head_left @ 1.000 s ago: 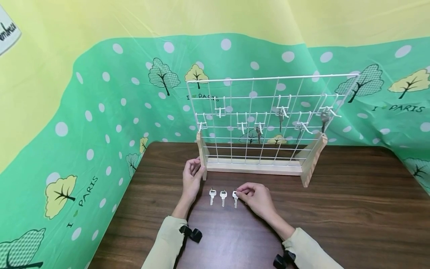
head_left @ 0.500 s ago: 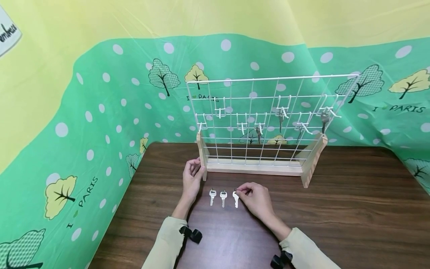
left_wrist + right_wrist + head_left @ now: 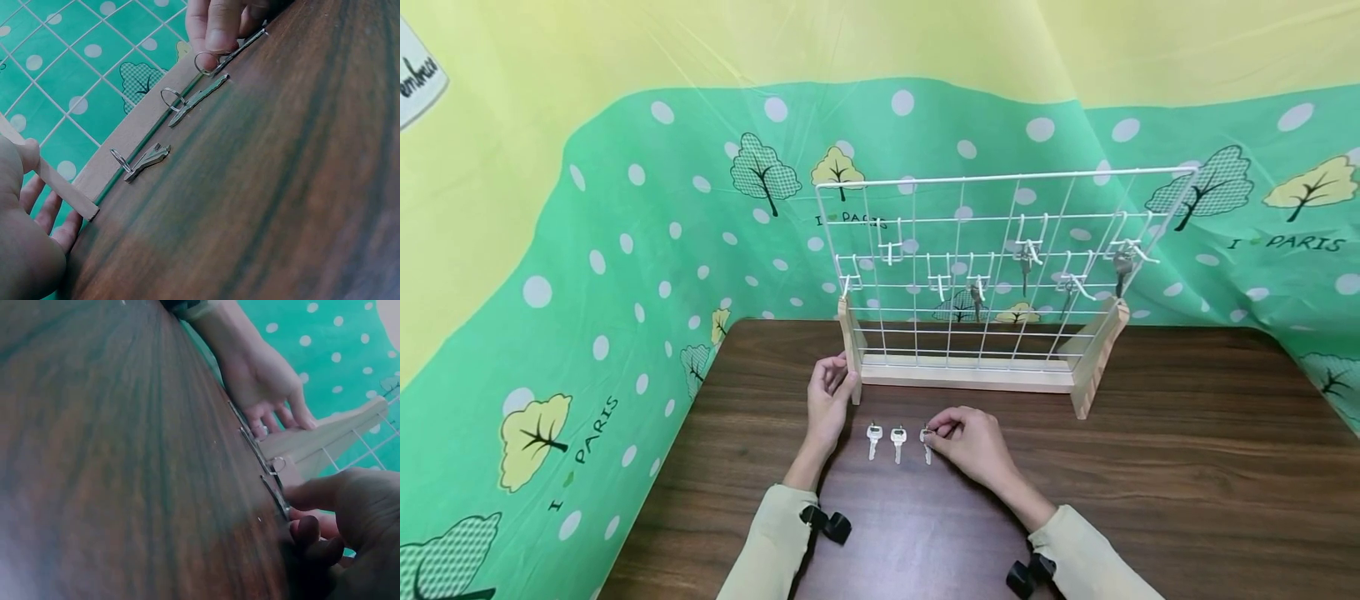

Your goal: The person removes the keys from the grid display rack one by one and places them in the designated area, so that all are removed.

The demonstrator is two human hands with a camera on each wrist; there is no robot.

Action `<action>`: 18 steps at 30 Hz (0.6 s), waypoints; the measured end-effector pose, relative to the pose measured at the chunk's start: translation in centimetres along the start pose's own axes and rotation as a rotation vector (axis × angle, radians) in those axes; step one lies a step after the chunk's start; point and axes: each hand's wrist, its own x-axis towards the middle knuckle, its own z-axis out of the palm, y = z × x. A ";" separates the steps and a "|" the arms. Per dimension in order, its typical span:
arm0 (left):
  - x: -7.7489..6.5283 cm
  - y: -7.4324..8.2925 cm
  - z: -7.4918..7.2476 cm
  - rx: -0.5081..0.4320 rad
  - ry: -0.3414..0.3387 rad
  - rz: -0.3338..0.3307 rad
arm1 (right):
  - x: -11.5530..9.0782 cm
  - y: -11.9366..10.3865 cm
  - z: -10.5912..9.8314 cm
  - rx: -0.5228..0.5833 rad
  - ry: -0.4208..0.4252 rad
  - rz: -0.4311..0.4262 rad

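Three silver keys with small wire rings lie in a row on the brown table, in front of a white wire rack [image 3: 966,381] with wooden ends. In the head view these are the left key [image 3: 873,443], the middle key [image 3: 898,447] and the right key [image 3: 928,454]. My right hand [image 3: 976,443] pinches the right key near its ring with thumb and forefinger. The left wrist view shows that ring [image 3: 205,61] right at the fingertips. My left hand [image 3: 829,402] holds the rack's left wooden end [image 3: 852,354], thumb in front and fingers behind.
White hooks sit on the rack's wire grid, and dark keys hang from several, such as the hanging key [image 3: 1122,275] at the right. Behind stands a green and yellow printed cloth [image 3: 647,192]. The brown table [image 3: 1210,433] extends to both sides.
The right key has tilted and turned slightly between my right fingertips, its head now more covered. My left hand stays on the rack; the other keys have not moved.
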 end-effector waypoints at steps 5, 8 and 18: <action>0.0 0.0 0.1 0.001 -0.001 0.002 | 0.1 -0.1 -0.3 -0.022 -0.062 0.071; 0.0 0.1 0.1 0.002 0.002 -0.002 | -0.1 -0.2 -0.1 -0.034 -0.042 0.051; -0.1 0.0 0.0 0.005 -0.005 0.013 | -0.4 -0.3 0.2 -0.044 -0.007 0.011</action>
